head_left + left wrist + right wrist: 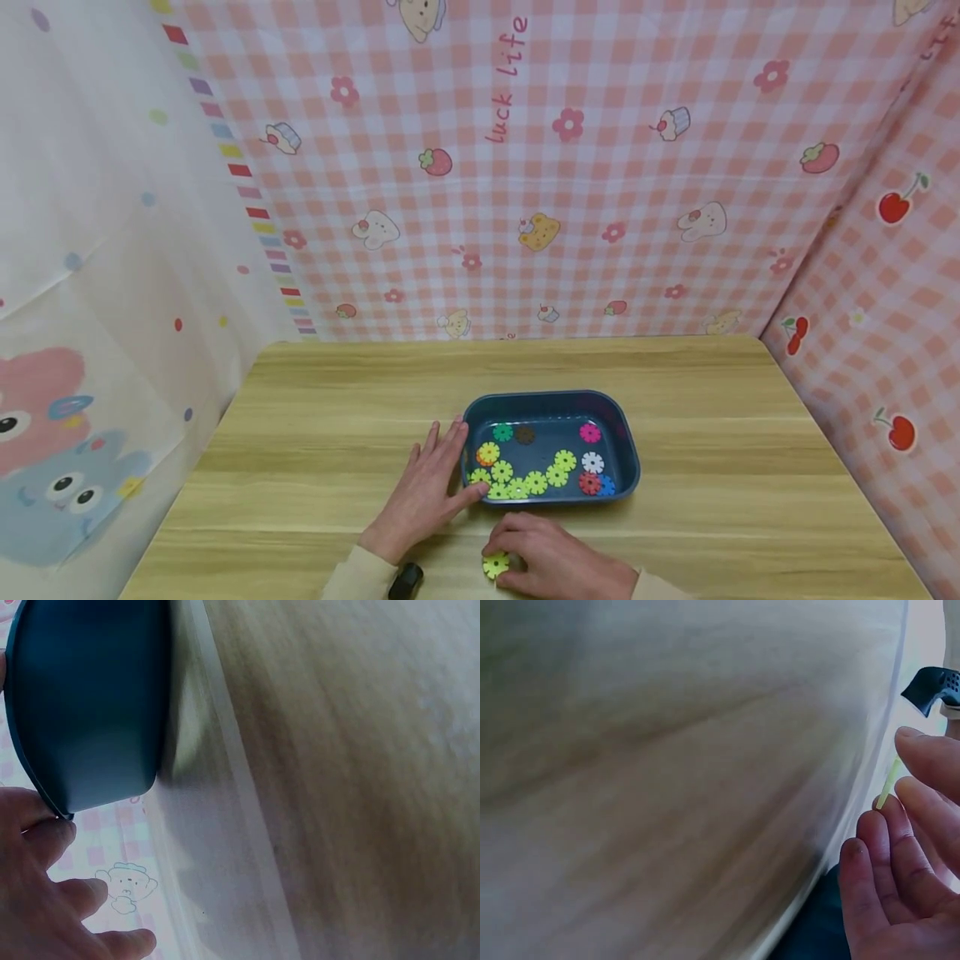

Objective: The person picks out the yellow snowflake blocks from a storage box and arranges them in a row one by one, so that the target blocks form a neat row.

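The yellow-green disc [496, 566] is on the person's side of the dark blue tray [555, 442], outside of it, at the fingertips of the right hand [555, 557] and to the right of the left hand [427, 492], well apart from that one. More yellow-green discs [536, 482] lie inside the tray, in a curved row along its left and near part, close to the left thumb. In the same tray are also a green disc [502, 432] and a brown disc [524, 435] at the far side, and toward the right a pink disc [590, 432], a white disc [592, 462], a red disc [589, 483] and a blue disc [606, 486]. The only writing which I can read well is "luck life", in pink letters on the checked cloth [510, 192] behind the wooden table [720, 500]. The left hand is spread, with fingers rather straight — it touches the left side of the tray, and its thumb is at the near left corner. The right hand is bent around its disc and pinches it between thumb and fingers; the right wrist view shows only a thin edge of it — whether it touches the table, I cannot tell.
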`<state>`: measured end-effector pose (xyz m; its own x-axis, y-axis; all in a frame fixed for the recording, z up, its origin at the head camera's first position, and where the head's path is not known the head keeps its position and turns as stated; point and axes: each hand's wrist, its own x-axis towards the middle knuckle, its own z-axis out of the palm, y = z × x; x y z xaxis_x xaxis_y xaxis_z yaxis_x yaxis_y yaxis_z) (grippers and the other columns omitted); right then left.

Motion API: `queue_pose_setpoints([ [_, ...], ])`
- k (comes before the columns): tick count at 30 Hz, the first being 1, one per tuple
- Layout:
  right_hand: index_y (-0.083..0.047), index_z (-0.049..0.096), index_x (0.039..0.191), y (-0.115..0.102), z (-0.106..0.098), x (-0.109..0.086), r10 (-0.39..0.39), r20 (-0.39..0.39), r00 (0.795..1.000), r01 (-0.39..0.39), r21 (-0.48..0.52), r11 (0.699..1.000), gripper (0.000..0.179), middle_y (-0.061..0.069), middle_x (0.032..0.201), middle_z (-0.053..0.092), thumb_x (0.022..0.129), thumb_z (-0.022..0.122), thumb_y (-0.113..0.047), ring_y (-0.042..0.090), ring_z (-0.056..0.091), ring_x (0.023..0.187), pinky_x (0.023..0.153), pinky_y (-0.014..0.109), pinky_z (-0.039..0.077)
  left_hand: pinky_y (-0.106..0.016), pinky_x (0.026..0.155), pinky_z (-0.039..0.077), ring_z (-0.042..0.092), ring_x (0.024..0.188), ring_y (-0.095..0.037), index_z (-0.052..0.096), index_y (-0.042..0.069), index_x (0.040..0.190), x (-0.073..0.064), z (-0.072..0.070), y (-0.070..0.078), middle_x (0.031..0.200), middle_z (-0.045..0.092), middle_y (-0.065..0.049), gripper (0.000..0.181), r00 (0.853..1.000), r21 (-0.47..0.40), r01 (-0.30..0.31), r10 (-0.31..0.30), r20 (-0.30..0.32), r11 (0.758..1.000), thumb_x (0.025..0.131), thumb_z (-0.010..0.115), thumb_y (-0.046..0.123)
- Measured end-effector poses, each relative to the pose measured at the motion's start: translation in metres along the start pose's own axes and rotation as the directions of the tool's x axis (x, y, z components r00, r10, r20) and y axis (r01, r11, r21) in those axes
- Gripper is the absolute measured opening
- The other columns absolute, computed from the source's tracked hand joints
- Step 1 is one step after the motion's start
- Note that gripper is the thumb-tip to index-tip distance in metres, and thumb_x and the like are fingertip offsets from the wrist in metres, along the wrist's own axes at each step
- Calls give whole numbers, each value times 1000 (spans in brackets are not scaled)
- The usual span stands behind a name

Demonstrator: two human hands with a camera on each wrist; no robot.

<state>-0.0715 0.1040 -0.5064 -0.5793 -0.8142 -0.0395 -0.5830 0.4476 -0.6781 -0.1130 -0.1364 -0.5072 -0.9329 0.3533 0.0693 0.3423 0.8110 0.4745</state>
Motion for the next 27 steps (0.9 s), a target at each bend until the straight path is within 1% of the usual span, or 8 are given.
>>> queue_pose_setpoints([
  [8, -22, 74, 123, 1, 5, 8, -5, 2, 1000, 5, -56, 998, 26, -16, 115, 64, 98, 74, -29, -3, 55, 101, 95, 26, 53, -70, 119, 20, 15, 156, -45, 28, 6, 164, -1, 0, -2, 170, 25, -12, 88, 1000, 3, -16, 16, 0, 1000, 99, 62, 56],
  [11, -23, 73, 123, 1, 5, 9, 1, 9, 1000, -1, -61, 998, 26, -16, 115, 64, 97, 75, -29, -2, 55, 100, 96, 27, 53, -71, 119, 19, 14, 156, -44, 30, 7, 163, -1, -2, -4, 170, 25, -10, 81, 1000, 1, -30, 30, -6, 1000, 103, 57, 52],
  [14, -23, 73, 122, 2, 5, 10, -7, 5, 1000, 7, -77, 997, 27, -16, 115, 63, 97, 76, -28, -2, 54, 100, 96, 27, 53, -72, 119, 18, 14, 156, -44, 33, 8, 163, 0, -4, -6, 169, 27, -7, 69, 998, 2, -53, 53, -18, 999, 107, 51, 45],
  [17, -22, 73, 122, 3, 5, 11, -7, 4, 1000, 7, -85, 996, 27, -15, 115, 63, 96, 76, -28, -3, 54, 100, 94, 26, 52, -74, 117, 19, 15, 156, -44, 36, 10, 162, 1, -6, -10, 169, 29, -5, 60, 996, 13, -78, 78, -30, 997, 110, 48, 38],
  [20, -22, 73, 124, 1, 3, 10, 11, 14, 1000, -10, -58, 998, 28, -15, 115, 63, 97, 75, -29, -2, 53, 99, 92, 24, 52, -74, 117, 20, 15, 156, -43, 38, 11, 161, 1, -8, -12, 169, 30, -4, 57, 996, 13, -89, 89, -30, 996, 111, 47, 36],
  [23, -22, 71, 128, -2, -2, 5, 33, 22, 999, -33, 1, 999, 31, -16, 116, 62, 99, 72, -32, -1, 53, 98, 89, 22, 52, -74, 117, 20, 15, 156, -42, 38, 12, 161, 1, -8, -13, 169, 29, -4, 57, 996, 12, -89, 89, -26, 996, 111, 47, 36],
  [25, -22, 70, 130, -6, -9, 0, 31, 6, 999, -32, 29, 999, 31, -16, 118, 62, 101, 70, -32, 0, 54, 100, 89, 22, 53, -74, 116, 20, 15, 156, -42, 38, 12, 161, 1, -7, -14, 169, 29, -4, 57, 996, 18, -87, 88, -30, 996, 110, 47, 36],
  [27, -21, 70, 130, -11, -18, -7, 14, -29, 999, -13, 31, 999, 30, -16, 120, 63, 102, 69, -32, 0, 56, 103, 91, 23, 54, -74, 116, 21, 15, 156, -40, 38, 12, 161, 0, -5, -14, 169, 28, -4, 57, 996, 27, -86, 87, -33, 996, 110, 47, 36],
])
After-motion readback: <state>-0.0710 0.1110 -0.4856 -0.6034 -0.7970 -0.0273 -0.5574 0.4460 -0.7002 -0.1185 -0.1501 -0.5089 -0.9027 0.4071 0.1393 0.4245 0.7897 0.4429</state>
